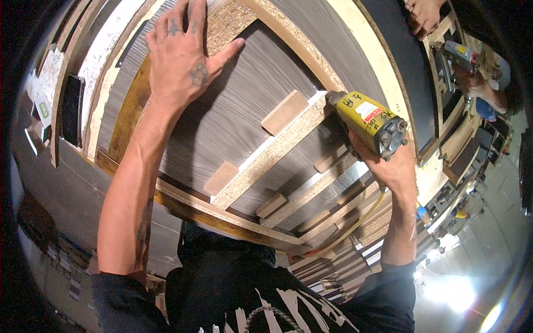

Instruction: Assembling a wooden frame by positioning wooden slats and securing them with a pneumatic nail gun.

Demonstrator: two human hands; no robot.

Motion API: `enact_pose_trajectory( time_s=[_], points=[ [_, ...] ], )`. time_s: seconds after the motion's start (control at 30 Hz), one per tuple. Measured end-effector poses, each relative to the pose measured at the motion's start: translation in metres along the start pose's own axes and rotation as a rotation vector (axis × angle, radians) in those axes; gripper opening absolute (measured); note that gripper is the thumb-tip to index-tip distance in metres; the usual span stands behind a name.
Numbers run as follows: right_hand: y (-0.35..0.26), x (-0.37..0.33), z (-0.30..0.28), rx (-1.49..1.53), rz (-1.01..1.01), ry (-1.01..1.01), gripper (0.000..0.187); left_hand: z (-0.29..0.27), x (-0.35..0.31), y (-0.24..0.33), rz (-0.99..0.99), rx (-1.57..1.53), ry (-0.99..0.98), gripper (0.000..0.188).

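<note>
My left hand [180, 69] lies with fingers spread on a chipboard strip [227, 25] at the far left of a wooden frame. My right hand [391, 161] grips a yellow air nail gun [363, 116] with dark hand-lettering and a red-and-white label. The gun's nose meets the far right end of a chipboard slat [277, 150], close to the frame's long rail [300, 41]. Exact contact at the tip is hidden. Small wood blocks [285, 112] stand along the slat, over a grey wood-grain panel [244, 72].
A thin yellow hose [355, 226] runs from the gun toward the lower middle. At the right, another person's hand [425, 16] rests on a dark panel, and another hand [469, 83] holds a second nail gun [459, 53]. Stacked boards [327, 277] lie nearer me.
</note>
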State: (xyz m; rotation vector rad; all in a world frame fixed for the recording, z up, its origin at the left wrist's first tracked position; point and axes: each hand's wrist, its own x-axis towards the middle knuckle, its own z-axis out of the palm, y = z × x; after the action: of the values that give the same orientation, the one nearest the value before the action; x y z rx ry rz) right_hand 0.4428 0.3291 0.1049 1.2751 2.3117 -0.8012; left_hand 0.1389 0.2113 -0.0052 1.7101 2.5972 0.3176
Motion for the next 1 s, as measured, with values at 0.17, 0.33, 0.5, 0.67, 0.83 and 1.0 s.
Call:
enact_pose_trajectory(
  time_s=[0.17,0.33,0.5,0.67,0.83,1.0],
  points=[
    [-0.017,0.0,-0.006,0.088,0.091,-0.077,0.044,0.014,-0.005,-0.007,0.027,-0.028,0.075,0.088],
    [-0.034,-0.02,-0.003,0.276,0.198,-0.095,0.036,0.021,-0.006,-0.023,0.057,-0.066,0.104,0.092],
    [-0.023,-0.114,0.027,0.36,0.437,-0.019,0.055,0.01,0.0,-0.008,0.047,-0.044,0.017,0.086],
    [0.014,-0.234,0.119,0.676,0.62,0.108,0.058,0.001,-0.005,0.001,0.04,-0.03,-0.047,0.079],
    [0.025,-0.305,0.2,0.786,0.662,0.311,0.059,0.009,-0.008,-0.029,0.192,-0.045,0.079,0.073],
    [0.031,-0.333,0.226,0.716,0.905,0.385,0.065,-0.006,-0.071,-0.034,0.343,-0.053,0.096,0.067]
  ],
)
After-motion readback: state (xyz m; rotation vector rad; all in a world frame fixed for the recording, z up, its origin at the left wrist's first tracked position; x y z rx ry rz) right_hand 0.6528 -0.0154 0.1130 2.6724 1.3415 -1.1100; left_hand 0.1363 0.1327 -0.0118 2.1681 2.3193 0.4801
